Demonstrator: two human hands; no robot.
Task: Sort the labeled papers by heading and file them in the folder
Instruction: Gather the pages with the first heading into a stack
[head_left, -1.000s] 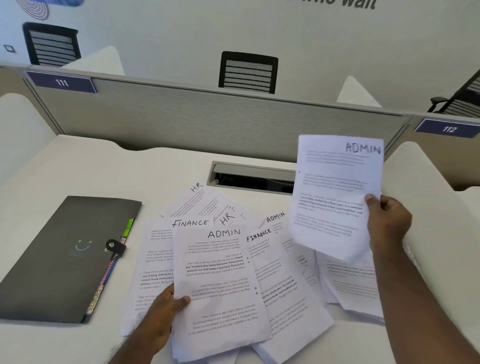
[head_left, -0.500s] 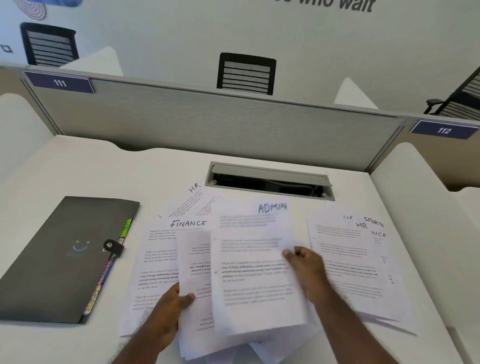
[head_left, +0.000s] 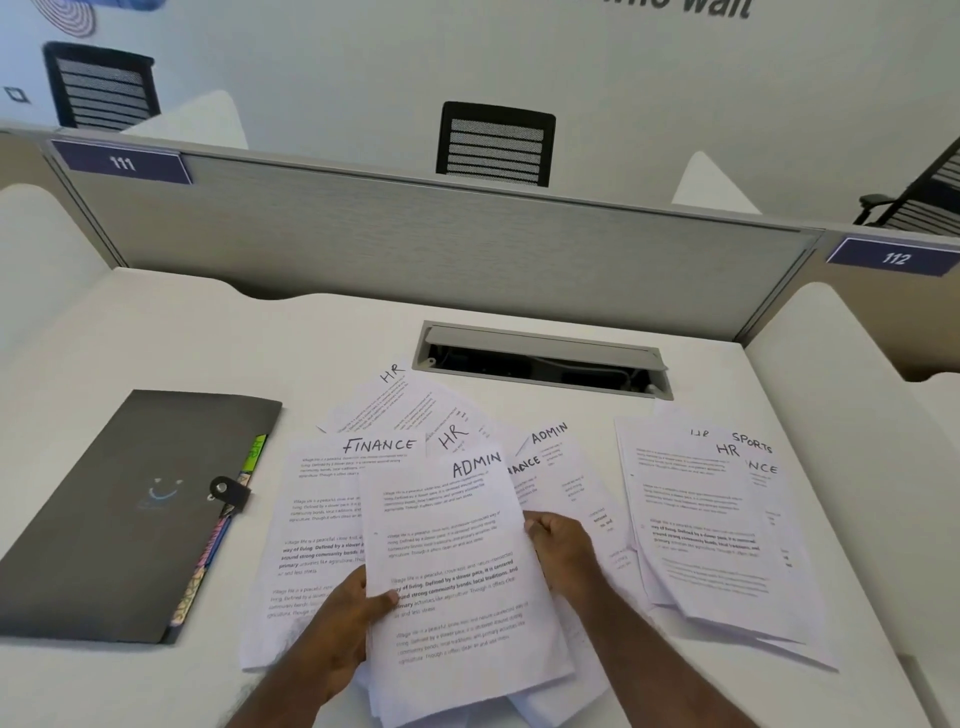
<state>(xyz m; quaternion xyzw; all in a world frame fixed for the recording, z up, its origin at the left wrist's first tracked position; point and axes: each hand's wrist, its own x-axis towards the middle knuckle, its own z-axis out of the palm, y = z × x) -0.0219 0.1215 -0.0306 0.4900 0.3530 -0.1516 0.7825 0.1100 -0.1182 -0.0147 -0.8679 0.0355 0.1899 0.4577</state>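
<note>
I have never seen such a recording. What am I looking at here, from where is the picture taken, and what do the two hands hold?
No machine here: a person works with bare hands, and a wide-angle camera on their head looks forward and down. Both hands hold one sheet headed ADMIN: the left hand grips its lower left edge, the right hand its right edge. Beneath it, loose sheets are fanned on the white desk, with headings FINANCE and HR. A separate stack lies to the right. A closed dark folder lies to the left.
</note>
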